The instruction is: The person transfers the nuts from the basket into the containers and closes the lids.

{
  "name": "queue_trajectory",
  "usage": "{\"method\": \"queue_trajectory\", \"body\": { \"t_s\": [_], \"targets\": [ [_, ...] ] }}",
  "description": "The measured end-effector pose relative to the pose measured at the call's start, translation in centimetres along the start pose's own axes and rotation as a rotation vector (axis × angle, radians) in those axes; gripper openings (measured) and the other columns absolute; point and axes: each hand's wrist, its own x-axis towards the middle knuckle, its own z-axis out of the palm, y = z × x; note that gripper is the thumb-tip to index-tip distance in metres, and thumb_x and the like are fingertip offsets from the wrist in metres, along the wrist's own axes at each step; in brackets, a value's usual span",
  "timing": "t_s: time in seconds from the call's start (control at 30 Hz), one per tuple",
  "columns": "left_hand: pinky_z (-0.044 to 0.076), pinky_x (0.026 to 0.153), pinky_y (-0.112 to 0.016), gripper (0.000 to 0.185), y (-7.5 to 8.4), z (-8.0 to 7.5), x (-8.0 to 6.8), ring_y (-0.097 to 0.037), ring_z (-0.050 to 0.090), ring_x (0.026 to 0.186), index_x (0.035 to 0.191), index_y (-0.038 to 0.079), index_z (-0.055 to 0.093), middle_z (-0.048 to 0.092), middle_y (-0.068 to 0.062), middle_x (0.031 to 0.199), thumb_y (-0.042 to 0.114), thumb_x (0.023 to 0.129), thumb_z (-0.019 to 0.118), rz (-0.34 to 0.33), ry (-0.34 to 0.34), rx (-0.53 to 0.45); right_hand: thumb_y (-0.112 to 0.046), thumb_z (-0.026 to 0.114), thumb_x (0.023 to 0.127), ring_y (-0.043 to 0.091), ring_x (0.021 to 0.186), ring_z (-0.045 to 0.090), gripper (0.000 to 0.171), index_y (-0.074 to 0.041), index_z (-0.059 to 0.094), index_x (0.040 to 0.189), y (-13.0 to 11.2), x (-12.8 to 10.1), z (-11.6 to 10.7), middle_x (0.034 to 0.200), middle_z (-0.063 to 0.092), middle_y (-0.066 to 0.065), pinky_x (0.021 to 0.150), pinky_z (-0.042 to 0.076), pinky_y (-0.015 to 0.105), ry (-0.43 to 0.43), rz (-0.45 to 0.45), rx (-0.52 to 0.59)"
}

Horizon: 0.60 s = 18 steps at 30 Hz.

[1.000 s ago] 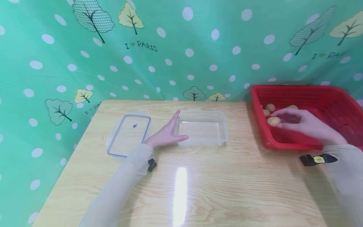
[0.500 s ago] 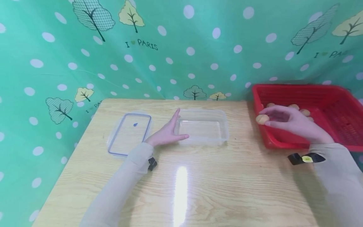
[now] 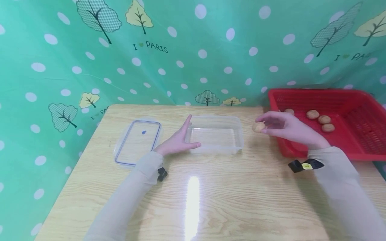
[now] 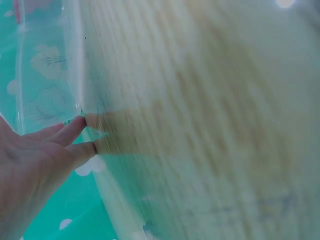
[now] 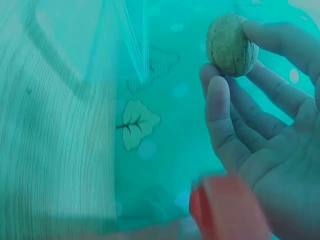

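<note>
Between the thumb and fingertips of my right hand [image 3: 286,126] is a walnut [image 3: 258,127], held above the table just left of the red basket [image 3: 328,156]. The right wrist view shows that walnut [image 5: 231,45] pinched from both sides. My left hand [image 3: 178,141] rests at the left end of a clear plastic container [image 3: 217,150], thumb and fingers spread straight. In the left wrist view the left hand's fingertips [image 4: 80,122] touch the container's wall. No nuts show inside the container.
Several walnuts [image 3: 324,119] lie in the basket at the right. A clear lid with a blue seal [image 3: 137,143] lies on the wooden table [image 3: 241,194], left of the container. A green patterned cloth [image 3: 181,50] hangs behind the table.
My right hand has brought the walnut leftward out of the basket, over its left rim, toward the container. The left hand stays in place at the container.
</note>
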Motion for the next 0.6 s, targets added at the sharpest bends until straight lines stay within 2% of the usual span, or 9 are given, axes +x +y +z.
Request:
{"method": "queue_trajectory", "body": {
  "t_s": [0.1,0.27,0.5,0.6],
  "targets": [
    [0.013,0.115,-0.046,0.118,0.0,0.1,0.0,-0.027,0.014,0.144,0.153,0.029,-0.018,0.008,-0.016,0.159,0.047,0.082,0.074,0.009,0.004,-0.003,-0.019,0.076,0.085,0.019,0.104,0.058,0.044,-0.017,0.060,0.126,-0.4,0.6,0.5,0.117,0.062,0.002,0.081,0.054,0.028,-0.032,-0.022,0.007],
    [0.014,0.115,-0.046,0.118,0.0,0.2,-0.1,-0.028,0.015,0.144,0.153,0.027,-0.017,0.008,-0.017,0.159,0.046,0.081,0.075,0.010,0.003,-0.005,-0.018,0.075,0.085,0.020,0.103,0.058,0.044,-0.015,0.061,0.127,-0.7,1.8,1.5,0.115,0.063,0.001,0.083,0.052,0.028,-0.079,-0.111,0.000],
    [0.014,0.115,-0.045,0.117,0.1,0.3,0.0,-0.028,0.015,0.144,0.153,0.029,-0.017,0.008,-0.015,0.159,0.046,0.082,0.075,-0.006,0.001,-0.003,-0.010,0.072,0.086,0.023,0.103,0.059,0.044,-0.006,0.059,0.127,-0.5,3.8,3.1,0.117,0.063,0.005,0.087,0.051,0.027,-0.166,-0.229,0.043],
    [0.015,0.115,-0.046,0.117,0.1,0.2,0.1,-0.030,0.016,0.143,0.153,0.027,-0.017,0.011,-0.018,0.159,0.045,0.082,0.075,-0.001,0.012,0.012,-0.011,0.072,0.086,0.022,0.104,0.058,0.042,-0.006,0.060,0.126,-0.5,4.6,3.9,0.118,0.063,0.005,0.088,0.051,0.030,-0.189,-0.241,0.047]
  ]
}}
